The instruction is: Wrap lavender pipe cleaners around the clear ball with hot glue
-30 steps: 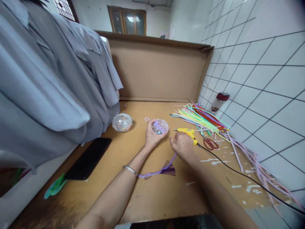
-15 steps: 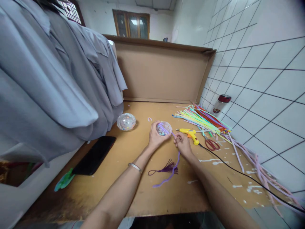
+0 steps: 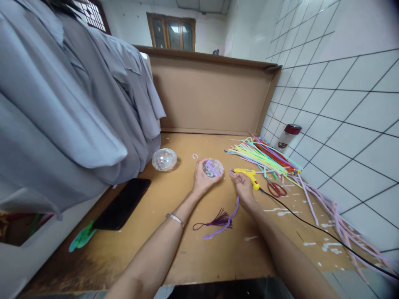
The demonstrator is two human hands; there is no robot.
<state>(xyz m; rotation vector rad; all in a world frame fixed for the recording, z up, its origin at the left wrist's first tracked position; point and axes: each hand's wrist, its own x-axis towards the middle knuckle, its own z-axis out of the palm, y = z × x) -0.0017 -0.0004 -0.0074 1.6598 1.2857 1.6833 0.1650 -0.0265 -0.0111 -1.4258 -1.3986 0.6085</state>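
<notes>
My left hand [image 3: 204, 179] is wrapped round a clear, textured half-ball bowl [image 3: 219, 165] with purple pipe cleaner pieces across it. To the right, my right hand [image 3: 243, 185] pinches the upper end of a wavy purple pipe cleaner [image 3: 232, 216], whose tail hangs down onto the table. That tail crosses a dark purple tassel [image 3: 220, 217] with a loop at its left end. Just beyond my right fingers lies a yellow hot glue gun [image 3: 249, 174], its nozzle pointing left. A second clear bowl [image 3: 164, 160] sits apart on the left.
Colourful pipe cleaners [image 3: 262, 154] lie at the back right, near red-handled scissors [image 3: 277, 189] and a red-lidded bottle [image 3: 289, 135]. A black cord [image 3: 299, 214] runs right. A black phone [image 3: 123, 204] rests at left beside hanging grey shirts [image 3: 93, 104]. Cardboard [image 3: 208, 95] stands behind.
My right hand has moved right, away from the bowl, drawing the purple pipe cleaner with it. My left hand keeps holding the bowl in nearly the same place.
</notes>
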